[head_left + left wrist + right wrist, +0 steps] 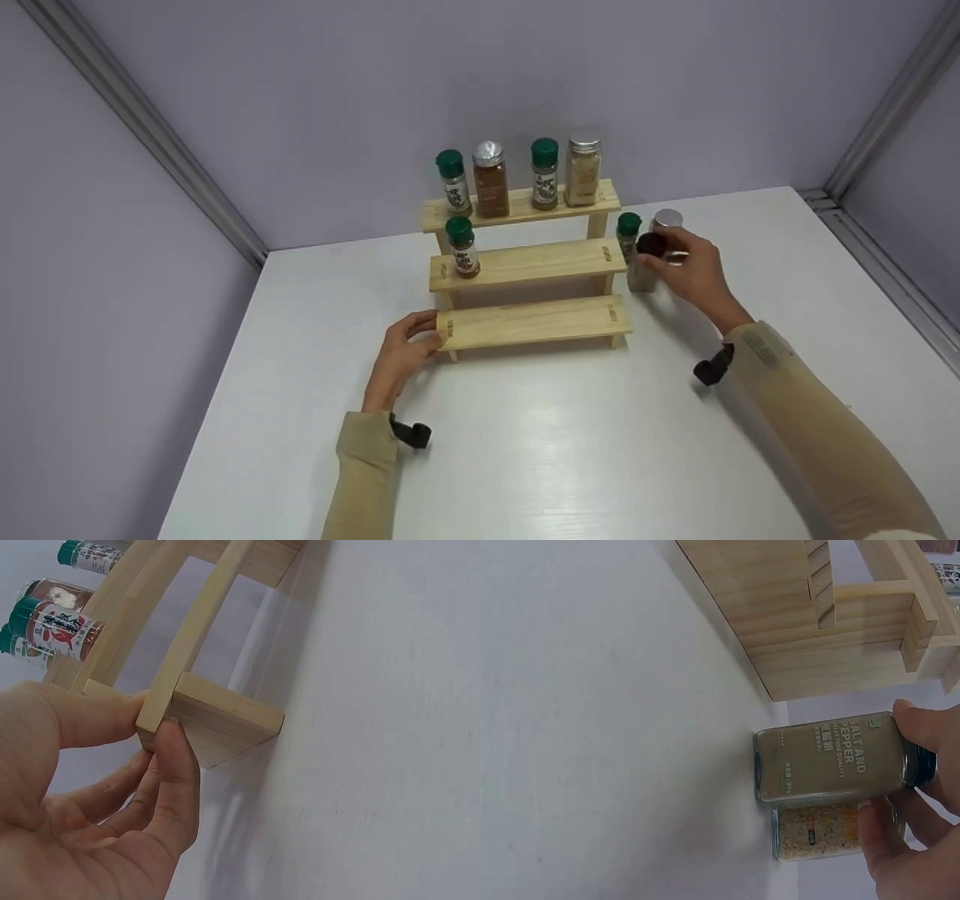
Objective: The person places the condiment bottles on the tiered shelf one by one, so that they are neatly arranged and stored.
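Note:
A three-step wooden rack (532,324) stands on the white table. At the left end of its lowest shelf, my left hand (403,352) pinches the board between thumb and fingers, seen close in the left wrist view. To the right of the rack, my right hand (696,274) grips a square glass jar (825,761) near its black cap (651,244). Its label reads "Salt and Pepper" and its contents are grey-brown. Right behind it is a silver-lidded jar (667,218) of coarse pale seasoning, partly covered by my fingers and the gripped jar.
A green-capped bottle (627,229) stands beside the rack's right end. On the top shelf are two green-capped bottles and two silver-lidded jars, one red-brown (491,184), one pale (583,172). The middle shelf bears a green-capped bottle (463,251) at its left. Walls (337,112) enclose the table.

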Demonstrator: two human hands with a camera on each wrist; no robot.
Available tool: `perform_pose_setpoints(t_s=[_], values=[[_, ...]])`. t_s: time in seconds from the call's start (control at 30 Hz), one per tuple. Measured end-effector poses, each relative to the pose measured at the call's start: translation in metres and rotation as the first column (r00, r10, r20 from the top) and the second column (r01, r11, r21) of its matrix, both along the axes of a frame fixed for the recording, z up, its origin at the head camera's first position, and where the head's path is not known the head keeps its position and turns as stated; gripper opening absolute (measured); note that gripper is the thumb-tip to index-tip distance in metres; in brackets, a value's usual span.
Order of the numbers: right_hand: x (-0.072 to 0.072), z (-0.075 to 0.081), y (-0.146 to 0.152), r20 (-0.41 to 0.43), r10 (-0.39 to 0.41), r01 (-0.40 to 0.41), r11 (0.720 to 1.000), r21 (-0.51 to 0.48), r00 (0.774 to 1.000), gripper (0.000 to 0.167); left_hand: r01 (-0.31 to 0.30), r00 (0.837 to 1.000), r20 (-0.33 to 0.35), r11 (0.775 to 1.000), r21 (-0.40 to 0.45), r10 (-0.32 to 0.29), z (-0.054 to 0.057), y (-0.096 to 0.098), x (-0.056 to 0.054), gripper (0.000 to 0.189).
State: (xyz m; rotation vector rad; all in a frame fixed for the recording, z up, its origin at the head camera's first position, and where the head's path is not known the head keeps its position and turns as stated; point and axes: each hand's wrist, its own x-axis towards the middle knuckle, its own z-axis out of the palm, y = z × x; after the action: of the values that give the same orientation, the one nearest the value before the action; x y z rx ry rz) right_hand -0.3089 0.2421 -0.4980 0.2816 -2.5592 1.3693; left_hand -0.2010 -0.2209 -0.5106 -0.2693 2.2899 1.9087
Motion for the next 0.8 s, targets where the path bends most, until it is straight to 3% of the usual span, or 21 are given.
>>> perform_pose_setpoints(t_s=[0.23, 0.5, 0.8], values=[[0.001, 0.008, 0.001, 0.063, -0.015, 0.013, 0.999, 0.03, 0.998, 0.054, 0.009, 1.0, 0.001, 0.998, 0.061, -0.009, 0.001, -0.002, -0.001, 0.048], [0.011, 0.012, 0.002, -0.001, -0.037, 0.037, 0.999, -0.007, 0.999, 0.057, 0.023, 1.0, -0.004, 0.986, 0.165, -0.023, -0.009, -0.005, -0.002, 0.051], [0.023, 0.053, -0.001, -0.139, -0.045, 0.041, 0.999, -0.03, 0.989, 0.05, 0.029, 0.999, 0.012, 0.986, 0.165, -0.031, -0.013, -0.006, -0.002, 0.055]])
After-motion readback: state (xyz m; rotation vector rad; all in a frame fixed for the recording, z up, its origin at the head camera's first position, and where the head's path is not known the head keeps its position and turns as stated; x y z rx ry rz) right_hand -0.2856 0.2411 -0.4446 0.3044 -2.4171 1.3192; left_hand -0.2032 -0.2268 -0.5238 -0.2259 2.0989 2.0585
